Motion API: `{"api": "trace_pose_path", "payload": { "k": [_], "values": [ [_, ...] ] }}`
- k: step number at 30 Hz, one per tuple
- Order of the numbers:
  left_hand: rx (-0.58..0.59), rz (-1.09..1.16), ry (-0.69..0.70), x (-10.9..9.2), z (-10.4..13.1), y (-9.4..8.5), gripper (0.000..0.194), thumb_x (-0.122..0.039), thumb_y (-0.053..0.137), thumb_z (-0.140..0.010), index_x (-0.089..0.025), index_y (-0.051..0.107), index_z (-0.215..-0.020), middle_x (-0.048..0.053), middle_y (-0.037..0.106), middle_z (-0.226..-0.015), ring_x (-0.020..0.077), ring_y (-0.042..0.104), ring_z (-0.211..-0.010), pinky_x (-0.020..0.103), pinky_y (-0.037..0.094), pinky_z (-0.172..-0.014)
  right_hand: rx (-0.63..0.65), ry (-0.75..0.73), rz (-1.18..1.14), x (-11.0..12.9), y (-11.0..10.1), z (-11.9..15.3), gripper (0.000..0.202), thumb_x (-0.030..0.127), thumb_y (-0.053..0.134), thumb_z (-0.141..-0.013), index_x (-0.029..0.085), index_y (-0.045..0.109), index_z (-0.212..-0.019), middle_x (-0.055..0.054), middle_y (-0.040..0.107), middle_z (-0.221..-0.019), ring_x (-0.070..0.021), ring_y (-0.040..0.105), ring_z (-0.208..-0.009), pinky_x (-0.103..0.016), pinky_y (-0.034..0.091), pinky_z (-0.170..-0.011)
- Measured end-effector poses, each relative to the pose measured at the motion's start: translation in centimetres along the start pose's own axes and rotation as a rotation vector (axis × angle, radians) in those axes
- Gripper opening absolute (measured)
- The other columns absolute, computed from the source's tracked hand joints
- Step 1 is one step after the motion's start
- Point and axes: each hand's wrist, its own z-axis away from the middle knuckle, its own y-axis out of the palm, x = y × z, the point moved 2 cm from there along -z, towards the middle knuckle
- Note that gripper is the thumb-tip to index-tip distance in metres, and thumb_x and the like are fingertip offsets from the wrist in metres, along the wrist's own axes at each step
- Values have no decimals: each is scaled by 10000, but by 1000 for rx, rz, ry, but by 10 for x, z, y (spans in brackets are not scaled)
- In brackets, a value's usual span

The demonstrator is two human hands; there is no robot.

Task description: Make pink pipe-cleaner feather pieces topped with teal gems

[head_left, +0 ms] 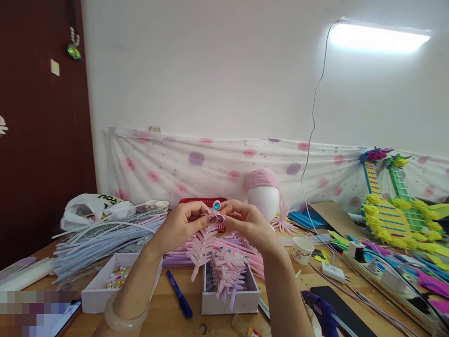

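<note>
Both of my hands are raised over the table, thumbs meeting. Between the fingertips of my left hand (183, 221) and my right hand (248, 222) is a pink pipe-cleaner feather (202, 247) with a row of pearl-like beads down its middle. A blue gem (216, 206) in a pink surround stands up just above the thumbs. Below hang or lie more pink pipe-cleaner pieces (228, 269) with small blue gems, over a white box (229, 305); whether they join the held one I cannot tell. Bundled pink pipe cleaners (247, 256) lie behind.
A second white box (91, 299) with gems, a blue marker (179, 294) and a phone lie near my left arm. On the right are a paper cup (302, 249), glue gun (317, 306), black phone (338, 304), power strip and cables. A foam head (263, 199) stands behind.
</note>
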Motion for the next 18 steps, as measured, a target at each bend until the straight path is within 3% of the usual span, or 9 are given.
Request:
{"api": "trace_pose_path", "payload": {
  "k": [4, 10, 18],
  "values": [
    [-4, -13, 3, -2, 1, 1, 292, -440, 629, -828, -153, 604, -781, -31, 537, -691, 98, 457, -624, 209, 344, -559, -29, -105, 123, 1, -4, -1, 239, 411, 752, -754, 181, 708, -706, -74, 618, -986, -192, 611, -911, -319, 541, -742],
    [66, -70, -19, -2, 1, 2, 281, -426, 636, -817, -146, 628, -790, -8, 574, -732, 115, 487, -660, 223, 358, -583, 11, -120, 257, 4, -10, 2, 109, 301, 755, -762, 194, 758, -742, -68, 635, -952, -193, 617, -913, -298, 539, -719],
    [-3, -36, -24, 1, -1, 3, 277, -430, 629, -820, -155, 612, -787, -2, 601, -725, 128, 515, -656, 231, 382, -585, 22, -51, 164, -1, -9, 2, 219, 400, 753, -763, 181, 753, -786, -89, 630, -1028, -198, 627, -922, -294, 577, -676]
  ]
}}
